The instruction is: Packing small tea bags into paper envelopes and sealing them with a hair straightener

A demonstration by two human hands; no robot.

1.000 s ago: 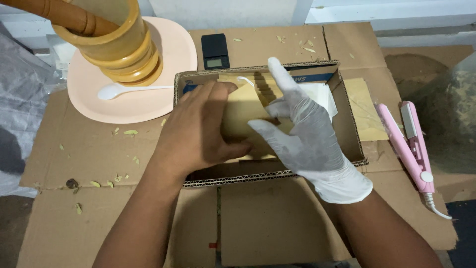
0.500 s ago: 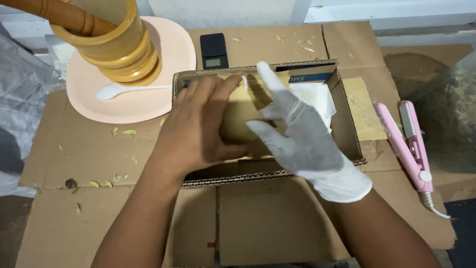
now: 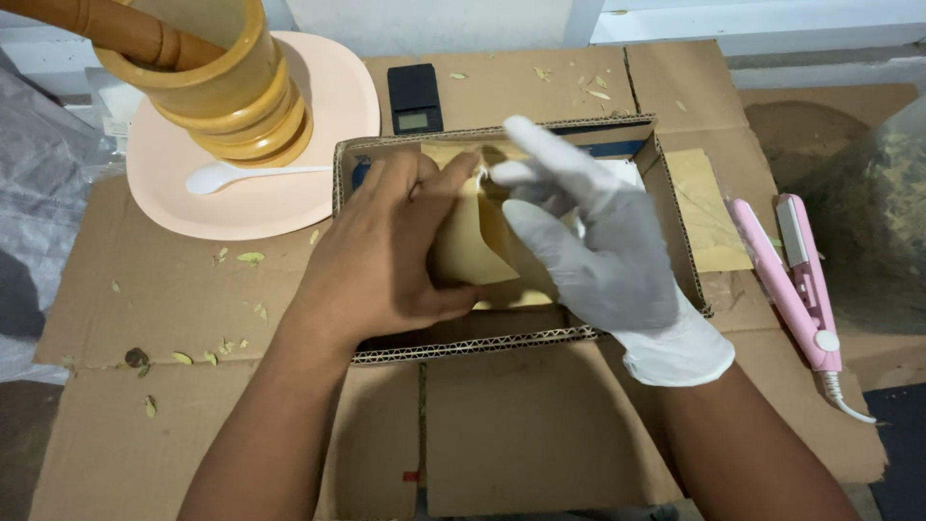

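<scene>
Left hand: bare, inside shallow cardboard box, fingers closed on brown paper pouch, thumb under its near edge.

Right hand: white glove, fingers now spread and lifted off the pouch, where half a second back they lay flatter against it; index and thumb pinching what looks like a small pale tab at the pouch mouth, though too small to tell for sure. Opening of the pouch apparently under way.

Pouch: tilted, resting within the box, between both hands.

Surroundings, on flattened cardboard over the bench:
- wooden mortar with pestle, on pink plate
- white plastic spoon, same plate
- black pocket scale, behind box
- pink hair straightener, right of box
- scattered dried leaf bits
</scene>
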